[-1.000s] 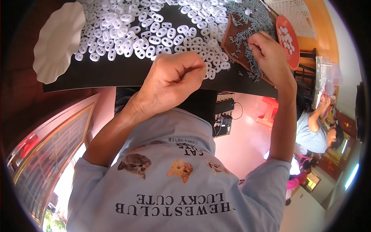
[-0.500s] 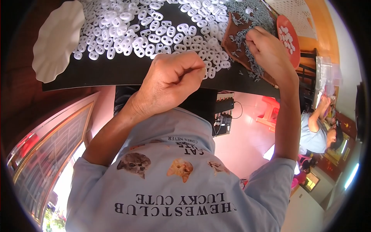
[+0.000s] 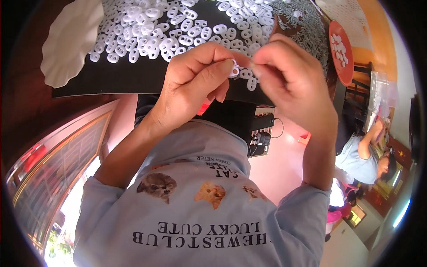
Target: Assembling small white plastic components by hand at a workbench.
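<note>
My left hand (image 3: 189, 82) pinches a white two-holed plastic cord lock (image 3: 234, 70) between thumb and fingertips, just above the table's front edge. Close beside it on the right, my right hand (image 3: 291, 73) has its thumb and index finger pressed together near the cord lock. Whatever those fingertips hold is too small and blurred to name. Beyond my hands, many loose white cord locks (image 3: 142, 33) lie heaped on the black table (image 3: 115, 80). To their right is a pile of small grey metal pieces (image 3: 309, 33), partly hidden by my right hand.
A cream scalloped dish (image 3: 71, 44) stands at the table's left end. At the right, a round red plate (image 3: 346, 76) carries several small white pieces. Below the table are black devices with a cable (image 3: 263, 129). Another person (image 3: 358, 153) sits at the far right.
My right hand has moved left from the grey pile to beside my left hand. My left hand has turned, and the cord lock in its fingertips now shows. The view has shifted slightly.
</note>
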### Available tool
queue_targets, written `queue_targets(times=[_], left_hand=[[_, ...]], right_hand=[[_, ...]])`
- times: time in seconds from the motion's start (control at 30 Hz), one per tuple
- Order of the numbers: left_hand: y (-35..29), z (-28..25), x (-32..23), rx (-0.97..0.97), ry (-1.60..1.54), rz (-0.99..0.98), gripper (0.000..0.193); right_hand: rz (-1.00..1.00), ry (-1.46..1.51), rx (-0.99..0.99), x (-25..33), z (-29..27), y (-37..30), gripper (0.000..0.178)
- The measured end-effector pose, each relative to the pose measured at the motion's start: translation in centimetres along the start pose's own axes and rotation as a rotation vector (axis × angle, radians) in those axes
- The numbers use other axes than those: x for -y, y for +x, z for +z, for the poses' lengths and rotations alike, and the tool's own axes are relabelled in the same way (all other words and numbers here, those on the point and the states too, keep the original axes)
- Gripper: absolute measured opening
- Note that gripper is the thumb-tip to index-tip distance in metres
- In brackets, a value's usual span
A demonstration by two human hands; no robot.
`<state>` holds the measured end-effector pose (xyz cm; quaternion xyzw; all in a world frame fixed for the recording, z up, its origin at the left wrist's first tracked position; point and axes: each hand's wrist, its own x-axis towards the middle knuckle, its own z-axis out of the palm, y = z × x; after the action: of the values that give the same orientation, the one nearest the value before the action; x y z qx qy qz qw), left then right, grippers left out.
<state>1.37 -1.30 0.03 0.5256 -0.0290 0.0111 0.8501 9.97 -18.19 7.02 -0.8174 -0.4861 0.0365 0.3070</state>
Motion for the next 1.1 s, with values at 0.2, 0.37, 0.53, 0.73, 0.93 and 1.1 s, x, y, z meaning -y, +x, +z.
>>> queue_targets(times=[0.2, 0.37, 0.53, 0.73, 0.93, 1.1], left_hand=[[-0.1, -0.5, -0.2, -0.01, 0.019, -0.096, 0.025], [0.0, -0.7, -0.1, -0.038, -0.074, -0.146, 0.02], [-0.1, -0.4, -0.2, -0.066, -0.14, -0.139, 0.016], [-0.3, -0.2, -0.6, -0.028, -0.114, -0.101, 0.017], [-0.4, -0.4, 0.2, -0.003, -0.058, -0.023, 0.015], [-0.3, -0.6, -0.1, 0.033, 0.017, -0.037, 0.015]], right_hand=[[0.006, -0.059, -0.047, -0.4, 1.9, 0.6, 0.015], [-0.116, -0.174, -0.084, -1.1, 2.2, 0.2, 0.019], [-0.261, -0.271, -0.185, -1.7, 2.5, 0.1, 0.019], [0.077, 0.28, -0.215, -0.1, 2.4, 0.2, 0.008], [0.109, 0.331, -0.118, 0.7, 2.2, 0.7, 0.007], [0.135, 0.34, -0.104, 0.6, 2.1, 0.7, 0.008]])
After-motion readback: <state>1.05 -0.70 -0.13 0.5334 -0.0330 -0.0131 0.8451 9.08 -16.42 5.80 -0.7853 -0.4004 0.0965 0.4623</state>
